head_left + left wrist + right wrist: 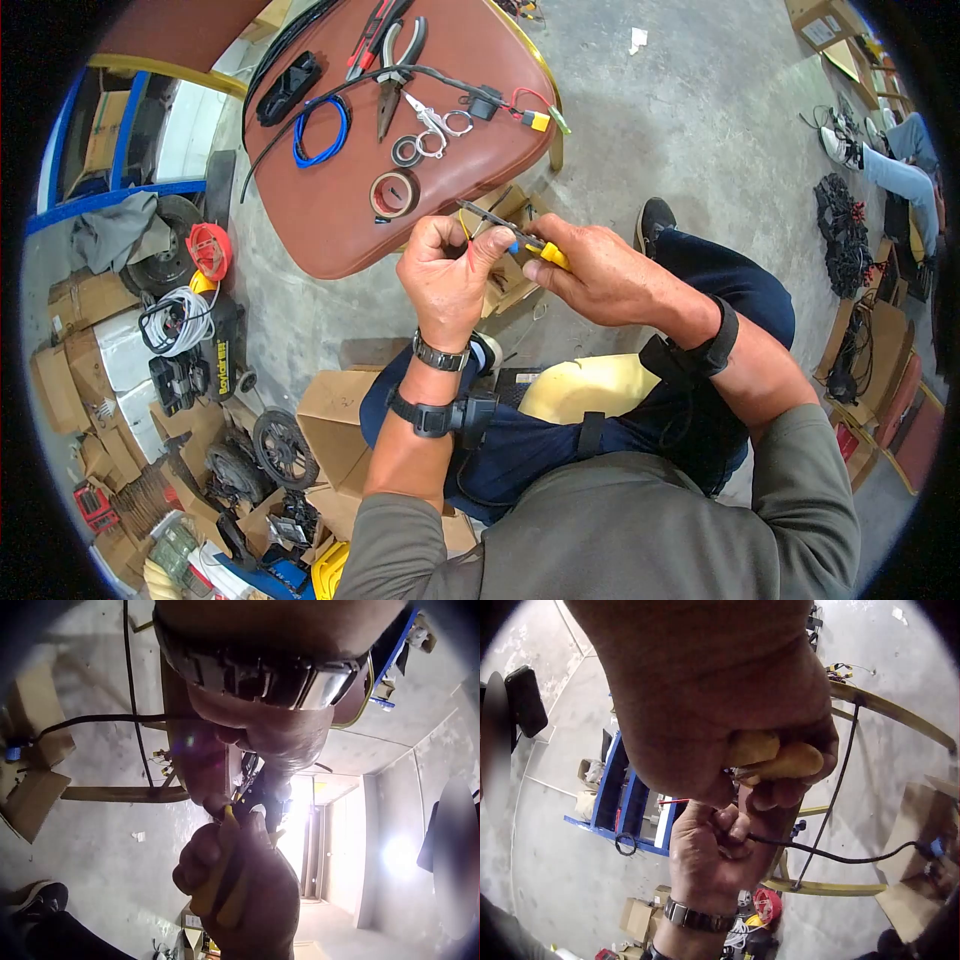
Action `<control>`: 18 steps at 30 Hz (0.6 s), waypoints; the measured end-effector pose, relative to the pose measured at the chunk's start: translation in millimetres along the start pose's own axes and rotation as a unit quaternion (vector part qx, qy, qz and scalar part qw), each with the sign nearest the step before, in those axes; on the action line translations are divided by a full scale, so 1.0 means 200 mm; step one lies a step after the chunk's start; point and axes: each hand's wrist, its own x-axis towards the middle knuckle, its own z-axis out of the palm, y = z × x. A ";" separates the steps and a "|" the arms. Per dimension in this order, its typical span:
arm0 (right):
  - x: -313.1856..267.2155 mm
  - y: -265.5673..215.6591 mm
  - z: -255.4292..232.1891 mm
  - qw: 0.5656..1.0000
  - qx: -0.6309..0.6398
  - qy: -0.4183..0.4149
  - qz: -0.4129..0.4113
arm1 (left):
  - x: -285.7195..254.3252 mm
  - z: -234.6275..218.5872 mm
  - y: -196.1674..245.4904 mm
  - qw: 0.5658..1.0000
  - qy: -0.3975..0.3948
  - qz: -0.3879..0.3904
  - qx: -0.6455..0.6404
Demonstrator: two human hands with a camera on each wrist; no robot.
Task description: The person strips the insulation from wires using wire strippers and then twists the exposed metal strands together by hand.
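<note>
In the head view the left hand (447, 275) pinches thin wires, a yellow one (464, 226) among them, between thumb and fingers. Close beside it, the right hand (603, 268) grips a tool with yellow handles (553, 255); its dark metal end reaches toward the left fingertips. Both handles (780, 759) lie inside the curled right hand (727, 697) in the right wrist view. A black cable (832, 857) runs from the left hand (705, 851) there. Whether the tool touches the wires cannot be told.
A brown padded chair seat (330, 225) holds pliers (392, 90), scissors (428, 125), tape rolls (394, 195), a blue wire coil (322, 160) and a cable with a yellow connector (535, 121). Cartons (335, 420) and wheels (285, 448) stand at left. A person's leg (895, 172) shows at right.
</note>
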 end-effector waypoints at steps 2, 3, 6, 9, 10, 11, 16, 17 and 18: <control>0.00 0.01 0.01 1.000 0.005 0.006 -0.006 | 0.00 0.00 0.00 1.000 -0.001 -0.003 0.002; 0.00 0.01 0.01 1.000 0.007 0.008 -0.009 | 0.00 -0.01 0.00 1.000 -0.001 -0.005 0.003; 0.00 0.01 0.01 1.000 0.002 0.017 -0.019 | 0.01 0.00 0.00 1.000 0.014 0.015 0.010; 0.00 0.01 0.03 0.999 0.014 0.036 -0.028 | 0.01 0.02 0.04 0.999 0.035 0.010 0.025; 0.00 0.01 0.02 0.999 0.013 0.034 -0.029 | 0.01 0.02 0.04 0.999 0.039 0.008 0.026; 0.00 0.00 0.02 0.999 0.012 0.033 -0.028 | 0.01 0.02 0.04 0.999 0.043 0.007 0.027; 0.00 0.00 0.01 0.999 0.012 0.034 -0.023 | 0.01 0.02 0.03 0.998 0.048 0.002 0.036; 0.00 0.00 0.01 0.999 0.012 0.034 -0.021 | 0.01 0.02 0.03 0.998 0.051 0.000 0.045; 0.00 0.00 0.01 0.999 0.013 0.034 -0.019 | 0.01 0.02 0.03 0.997 0.054 -0.002 0.054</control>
